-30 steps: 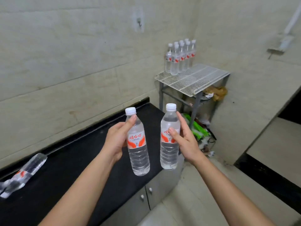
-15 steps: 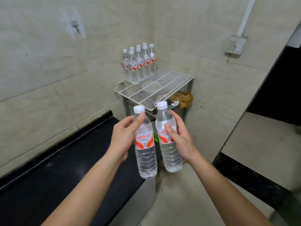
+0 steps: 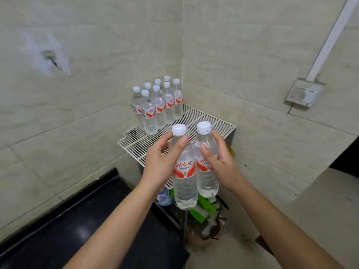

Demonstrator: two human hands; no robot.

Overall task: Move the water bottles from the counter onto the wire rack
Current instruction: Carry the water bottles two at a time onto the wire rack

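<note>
My left hand grips a clear water bottle with a white cap and a red-and-white label. My right hand holds a second, matching water bottle right beside it; the two bottles touch. Both are upright in the air in front of the near edge of the white wire rack. Several identical bottles stand in a cluster at the rack's back left corner, against the tiled wall.
The black counter runs along the left wall at lower left, ending beside the rack. Green packaging and clutter lie on the floor under the rack. A wall box with a white conduit is at right.
The view has swung right and closer to the rack. Both hands have carried the bottles up toward the rack's front edge, and the bottles have come together.
</note>
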